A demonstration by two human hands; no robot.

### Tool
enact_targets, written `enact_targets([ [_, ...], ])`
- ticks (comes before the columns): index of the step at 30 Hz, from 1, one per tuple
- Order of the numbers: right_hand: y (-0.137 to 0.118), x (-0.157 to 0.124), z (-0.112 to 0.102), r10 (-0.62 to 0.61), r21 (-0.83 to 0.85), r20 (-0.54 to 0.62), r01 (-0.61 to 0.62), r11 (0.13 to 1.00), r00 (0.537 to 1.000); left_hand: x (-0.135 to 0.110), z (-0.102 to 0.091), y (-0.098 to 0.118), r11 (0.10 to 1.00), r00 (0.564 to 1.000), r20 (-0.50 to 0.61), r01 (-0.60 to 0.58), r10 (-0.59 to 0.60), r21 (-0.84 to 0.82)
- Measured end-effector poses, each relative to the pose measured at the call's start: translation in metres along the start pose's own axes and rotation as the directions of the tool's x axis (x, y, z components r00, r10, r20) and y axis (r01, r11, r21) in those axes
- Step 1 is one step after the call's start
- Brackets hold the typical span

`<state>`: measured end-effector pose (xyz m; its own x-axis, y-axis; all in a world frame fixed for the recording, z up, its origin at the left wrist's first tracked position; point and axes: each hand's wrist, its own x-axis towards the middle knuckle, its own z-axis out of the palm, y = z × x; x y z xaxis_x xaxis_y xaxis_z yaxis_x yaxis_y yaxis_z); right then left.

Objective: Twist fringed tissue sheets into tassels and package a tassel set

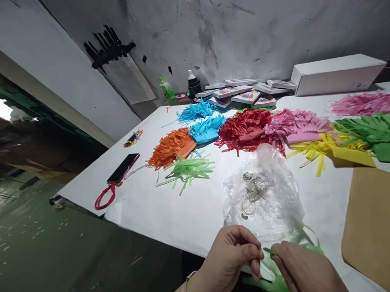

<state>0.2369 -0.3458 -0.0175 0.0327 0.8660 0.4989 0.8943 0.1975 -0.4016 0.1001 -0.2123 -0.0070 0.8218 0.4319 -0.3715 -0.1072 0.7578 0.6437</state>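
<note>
At the table's near edge my left hand (228,257) is closed, thumb against bent fingers. What it pinches, if anything, is too small to make out. Just right of it, my right hand (304,266) grips light green tissue paper (281,286), whose tightly twisted dark green tip pokes out toward my left fingertips. Loose strips of that paper hang below and behind the hands, partly hidden. Beyond them sits a clear plastic bag (282,189) with small wire-like, stringy bits in it. A light green fringed paper tassel (188,169) lies farther left.
Fringed paper bundles in orange (170,147), blue (207,129), red (246,128), pink (300,125), yellow (349,153) and green (384,131) cross the white table (186,220). Around them are a phone (123,168), brown board (378,223), flat boxes (233,91) and a white carton (335,75).
</note>
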Motion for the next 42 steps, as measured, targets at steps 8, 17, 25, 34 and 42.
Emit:
enact_targets([
  [8,-0.01,0.001,-0.02,-0.047,-0.086,0.219,0.067,0.994,0.975,-0.017,0.001,0.004,0.969,0.991,0.068,-0.126,0.114,0.212],
  [17,-0.017,0.009,-0.034,-0.054,-0.117,0.28,0.09,0.989,0.958,-0.039,0.004,0.012,0.578,0.921,0.281,-0.389,0.271,0.718],
  [25,-0.016,-0.005,-0.024,-0.038,-0.113,0.248,0.067,0.991,0.968,-0.042,0.01,0.013,0.587,0.947,0.252,-0.32,0.198,0.744],
  [34,-0.022,-0.001,-0.021,-0.011,-0.013,0.142,0.013,1.0,0.99,-0.038,0.007,0.002,0.736,0.973,0.135,-0.229,0.186,0.637],
  [42,-0.028,0.003,-0.017,-0.008,-0.012,-0.042,0.007,1.0,0.999,-0.037,-0.002,-0.01,0.654,0.903,0.279,-0.429,0.326,0.623],
])
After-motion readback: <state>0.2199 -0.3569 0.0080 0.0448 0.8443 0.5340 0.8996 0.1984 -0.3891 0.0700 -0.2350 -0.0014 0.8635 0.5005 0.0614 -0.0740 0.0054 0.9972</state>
